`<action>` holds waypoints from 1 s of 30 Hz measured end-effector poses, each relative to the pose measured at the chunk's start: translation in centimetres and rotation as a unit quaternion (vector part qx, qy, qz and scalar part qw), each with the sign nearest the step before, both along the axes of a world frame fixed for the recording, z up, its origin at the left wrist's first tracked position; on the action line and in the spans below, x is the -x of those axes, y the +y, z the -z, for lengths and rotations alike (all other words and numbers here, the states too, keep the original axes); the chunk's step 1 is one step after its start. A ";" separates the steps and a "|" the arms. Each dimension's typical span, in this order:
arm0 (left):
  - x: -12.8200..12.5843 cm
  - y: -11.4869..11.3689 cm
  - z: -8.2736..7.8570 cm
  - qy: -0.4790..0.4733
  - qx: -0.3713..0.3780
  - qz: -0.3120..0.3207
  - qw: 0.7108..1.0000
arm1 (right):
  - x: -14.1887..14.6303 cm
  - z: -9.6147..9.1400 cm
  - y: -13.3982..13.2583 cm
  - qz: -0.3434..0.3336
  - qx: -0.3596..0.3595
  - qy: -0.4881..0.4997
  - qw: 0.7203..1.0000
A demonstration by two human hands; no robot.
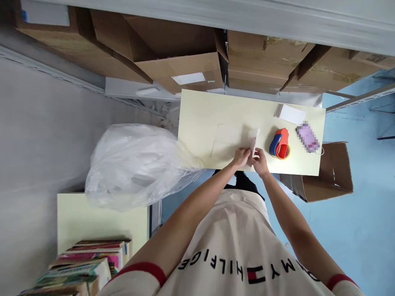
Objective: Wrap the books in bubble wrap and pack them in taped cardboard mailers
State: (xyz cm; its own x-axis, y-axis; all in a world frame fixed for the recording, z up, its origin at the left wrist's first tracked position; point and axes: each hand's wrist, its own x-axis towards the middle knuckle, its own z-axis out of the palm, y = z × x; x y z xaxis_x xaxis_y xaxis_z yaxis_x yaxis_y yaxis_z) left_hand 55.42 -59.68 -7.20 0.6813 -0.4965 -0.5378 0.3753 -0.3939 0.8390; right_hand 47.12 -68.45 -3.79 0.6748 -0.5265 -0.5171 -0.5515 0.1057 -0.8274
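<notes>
At the table's near edge, my left hand [242, 157] and my right hand [259, 161] are close together with their fingers pinched. Between them stands a thin white sheet [254, 142], held upright and seen nearly edge-on. Whether it is paper or plastic I cannot tell. Just left of my left hand, a flat, see-through sheet or sleeve [226, 137] lies on the pale table [197, 119]. To the right of my right hand is a red and blue tape dispenser [280, 143] with a yellow ring at its base.
A stack of white cards [290, 114] and a blurred purple phone [307, 137] lie at the table's right. A large clear plastic bag [138, 164] bulges at the left. Cardboard boxes [185, 68] line the shelf behind; an open box [328, 172] stands below right. Books [89, 263] sit lower left.
</notes>
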 end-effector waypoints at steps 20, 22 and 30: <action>-1.8 5.6 1.2 -0.099 -0.113 -0.019 0.989 | 0.7 5.0 1.6 0.023 0.068 0.046 0.996; -1.4 5.8 1.2 -0.092 -0.102 -0.009 0.990 | 0.3 5.1 1.5 0.028 0.045 0.041 0.998; -0.4 5.5 0.3 -0.013 -0.021 -0.018 1.000 | -0.1 2.0 0.2 -0.017 -0.016 -0.013 1.000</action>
